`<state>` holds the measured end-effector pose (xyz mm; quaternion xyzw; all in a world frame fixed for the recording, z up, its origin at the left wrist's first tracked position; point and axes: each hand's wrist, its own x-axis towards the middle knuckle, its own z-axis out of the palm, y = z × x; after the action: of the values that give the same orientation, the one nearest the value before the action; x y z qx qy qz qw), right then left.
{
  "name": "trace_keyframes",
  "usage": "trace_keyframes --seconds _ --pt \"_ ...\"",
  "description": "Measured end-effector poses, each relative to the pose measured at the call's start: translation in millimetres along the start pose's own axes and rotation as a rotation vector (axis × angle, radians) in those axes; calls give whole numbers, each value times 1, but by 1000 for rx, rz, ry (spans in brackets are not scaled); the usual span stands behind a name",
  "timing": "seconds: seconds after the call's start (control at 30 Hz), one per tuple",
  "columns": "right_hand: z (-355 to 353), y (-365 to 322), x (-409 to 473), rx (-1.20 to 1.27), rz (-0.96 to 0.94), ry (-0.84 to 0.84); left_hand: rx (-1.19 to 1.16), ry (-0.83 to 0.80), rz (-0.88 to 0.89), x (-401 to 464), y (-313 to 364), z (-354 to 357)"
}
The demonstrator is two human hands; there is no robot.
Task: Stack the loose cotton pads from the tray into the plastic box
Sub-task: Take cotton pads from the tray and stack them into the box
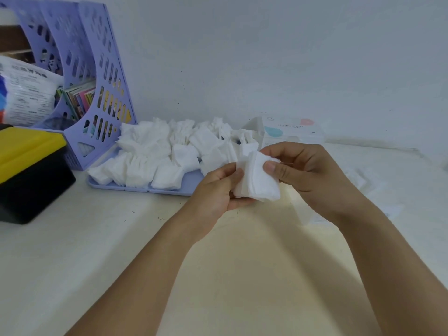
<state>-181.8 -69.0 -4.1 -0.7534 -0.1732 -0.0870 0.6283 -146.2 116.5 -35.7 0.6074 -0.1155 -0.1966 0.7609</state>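
Most of the frame is taken up by a pale tabletop (72, 263) that runs from the lower edge up to a plain wall (266, 57). At the upper left stands a lilac perforated file rack (97, 69) holding coloured booklets and a white printed packet (26, 98). Below it, at the left edge, sits a black box with a yellow lid (29, 170).

Just right of the rack, in the middle of the frame, lies a lilac tray (135, 186) heaped with loose white cotton pads (155, 154) in untidy bunches, some lying flat and some on edge. Behind the tray's right end, against the wall, is the plastic box (291, 132), clear-sided with a white label bearing pink and blue shapes; its flap looks to be raised on the left, though it is blurred.

Two bare forearms reach up from the lower edge and meet right of centre, in front of the tray's right end. Between them is a small stack of cotton pads (259, 180), held above the tabletop. The left hand (215, 190) cups the stack from below and the left, fingers curled round its edge. The right hand (298, 166) pinches the stack's upper right side, thumb pressed on the front face and fingers bent behind.
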Motion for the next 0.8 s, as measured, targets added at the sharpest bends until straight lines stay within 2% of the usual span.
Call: trace_keyframes --seconds 0.2,0.37,0.57,0.8 --pt "7 18 4 -192 -16 103 -4 -13 -4 2 -3 1" --pt "12 23 5 -405 -104 180 -19 -4 2 3 -4 0" --pt "7 26 5 -612 -157 99 30 35 37 1 -3 -1" --pt "7 20 4 -577 -172 150 11 38 2 2 -2 -1"
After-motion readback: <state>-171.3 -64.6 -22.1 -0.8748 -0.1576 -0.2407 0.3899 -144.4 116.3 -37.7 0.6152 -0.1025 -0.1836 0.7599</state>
